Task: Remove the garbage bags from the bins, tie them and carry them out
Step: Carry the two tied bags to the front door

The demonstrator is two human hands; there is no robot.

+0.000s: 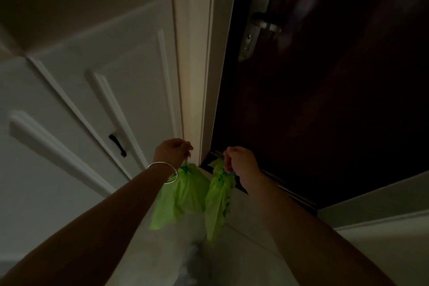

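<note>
Two tied green bags, contents hidden — left hand [173, 152] pinches the left bag [180, 195] by its knot, right hand [240, 161] the right bag [218, 197] — before a dark door [325, 100].

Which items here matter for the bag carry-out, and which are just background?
Job:
left hand, holding left bag
right hand, holding right bag
dark door
door handle

Background:
white cabinet
cabinet pull
bracelet
</note>
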